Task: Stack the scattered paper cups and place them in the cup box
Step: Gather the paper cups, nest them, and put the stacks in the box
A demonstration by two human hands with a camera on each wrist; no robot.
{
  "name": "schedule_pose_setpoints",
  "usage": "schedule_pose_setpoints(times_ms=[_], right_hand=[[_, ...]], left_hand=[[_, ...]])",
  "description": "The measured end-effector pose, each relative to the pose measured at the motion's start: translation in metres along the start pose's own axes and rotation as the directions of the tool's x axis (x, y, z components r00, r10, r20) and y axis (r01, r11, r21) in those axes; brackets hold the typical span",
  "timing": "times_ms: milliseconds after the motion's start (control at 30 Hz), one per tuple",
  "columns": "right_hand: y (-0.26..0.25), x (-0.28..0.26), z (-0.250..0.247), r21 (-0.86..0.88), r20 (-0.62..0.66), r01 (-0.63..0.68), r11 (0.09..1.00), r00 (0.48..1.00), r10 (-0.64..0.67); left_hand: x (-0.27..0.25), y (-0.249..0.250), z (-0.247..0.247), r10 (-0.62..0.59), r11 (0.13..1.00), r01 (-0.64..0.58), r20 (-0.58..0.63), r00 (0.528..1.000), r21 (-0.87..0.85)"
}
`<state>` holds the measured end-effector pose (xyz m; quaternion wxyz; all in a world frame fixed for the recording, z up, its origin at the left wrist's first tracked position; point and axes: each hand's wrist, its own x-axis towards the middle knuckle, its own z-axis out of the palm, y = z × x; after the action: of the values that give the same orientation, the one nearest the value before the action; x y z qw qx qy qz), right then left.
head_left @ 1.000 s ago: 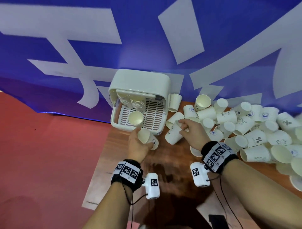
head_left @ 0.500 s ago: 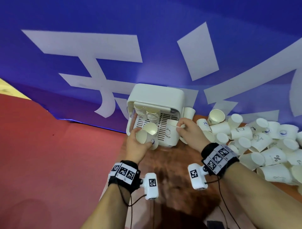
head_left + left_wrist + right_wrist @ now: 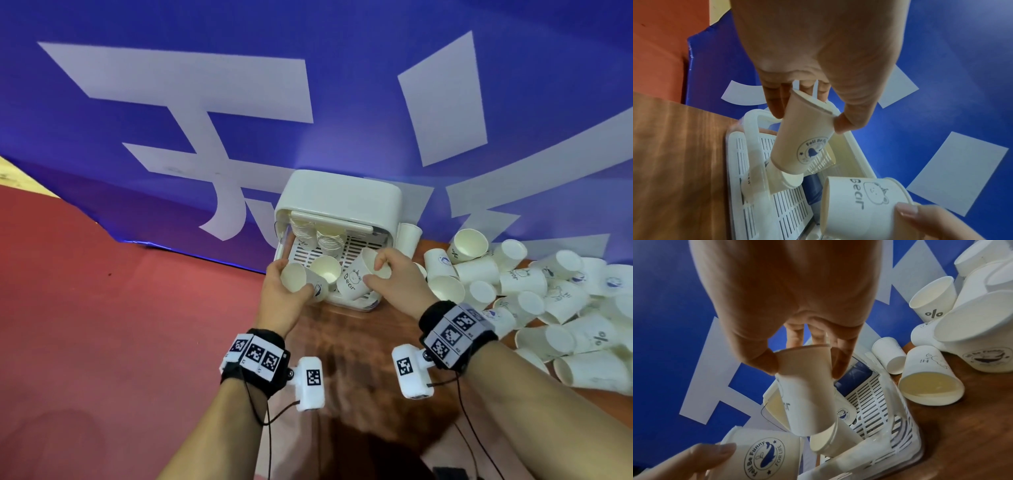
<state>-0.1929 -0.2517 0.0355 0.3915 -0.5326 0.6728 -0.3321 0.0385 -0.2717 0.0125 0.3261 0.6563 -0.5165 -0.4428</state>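
The white cup box (image 3: 339,202) stands open at the table's back, with two cup stacks (image 3: 313,233) under its lid and a single cup (image 3: 325,269) on its slotted tray (image 3: 785,204). My left hand (image 3: 291,279) grips a whale-logo cup (image 3: 803,142) by its rim, just in front of the tray's left side. My right hand (image 3: 375,272) pinches a "Bear" cup (image 3: 354,282) by its rim, tilted over the tray's front right. In the right wrist view the Bear cup (image 3: 807,394) hangs bottom down over the tray, close to the whale cup (image 3: 764,456).
A heap of scattered paper cups (image 3: 513,284) covers the wooden table (image 3: 359,346) to the right of the box. One cup (image 3: 409,236) stands against the box's right side. A blue banner (image 3: 205,102) hangs behind, and red floor (image 3: 102,325) lies to the left.
My right hand has carried the Bear cup left from the heap to the front of the box. My left hand has brought its cup closer to the tray.
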Motion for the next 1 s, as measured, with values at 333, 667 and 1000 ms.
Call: schedule_pose_setpoints(times_ms=[333, 667, 1000], right_hand=[[0.013, 0.012, -0.008, -0.214, 0.164, 0.071, 0.974, 0.986, -0.036], [0.025, 0.023, -0.008, -0.218, 0.168, 0.17, 0.961, 0.977, -0.134], [0.025, 0.023, -0.013, -0.202, 0.256, 0.162, 0.966, 0.961, -0.108]], left_hand=[[0.048, 0.009, 0.013, 0.194, 0.95, -0.217, 0.119, 0.974, 0.226], [0.064, -0.002, 0.039, 0.279, 0.86, -0.326, 0.173, 0.945, 0.393], [0.071, -0.024, 0.054, 0.207, 0.796, -0.296, 0.221, 0.953, 0.529]])
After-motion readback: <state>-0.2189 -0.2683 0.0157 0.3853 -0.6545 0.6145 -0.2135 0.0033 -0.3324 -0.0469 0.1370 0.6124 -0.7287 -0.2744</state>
